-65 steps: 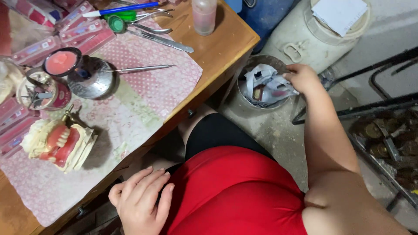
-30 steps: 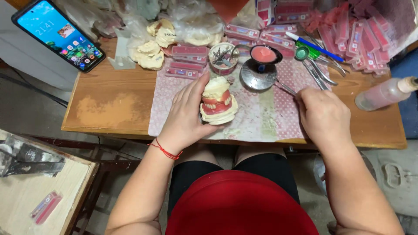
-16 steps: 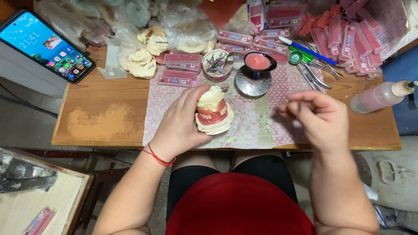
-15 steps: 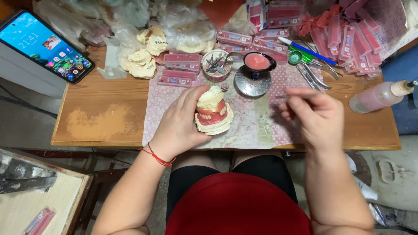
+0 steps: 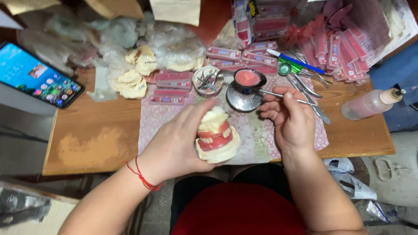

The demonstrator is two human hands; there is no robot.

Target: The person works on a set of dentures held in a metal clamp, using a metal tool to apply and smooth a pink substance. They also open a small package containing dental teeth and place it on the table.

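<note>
Two bare hands at work near the centre of the frame, over a pale patterned cloth (image 5: pixel 261 143) spread on a brown wooden table (image 5: pixel 96 135). Left hand (image 5: pixel 183 139), red thread at the wrist, curled around a cream plaster denture model with red wax gums and white teeth (image 5: pixel 216 140), gripped from the side and held just above the table's near edge, lower centre. Right hand (image 5: pixel 291 114), just right of centre, fingers pinched shut on a thin metal instrument (image 5: pixel 278 94), handle running toward the right, tip pointing left to a small round dish of pink material (image 5: pixel 247 78) set on a shiny metal stand. Left of that dish, a small round cup full of metal tools (image 5: pixel 207 81). Upper left, more cream plaster casts (image 5: pixel 135 74) among clear plastic bags. Far left, a lit smartphone (image 5: pixel 37 80). Far right, a plastic squeeze bottle of pinkish liquid (image 5: pixel 368 104) lying on its side.
</note>
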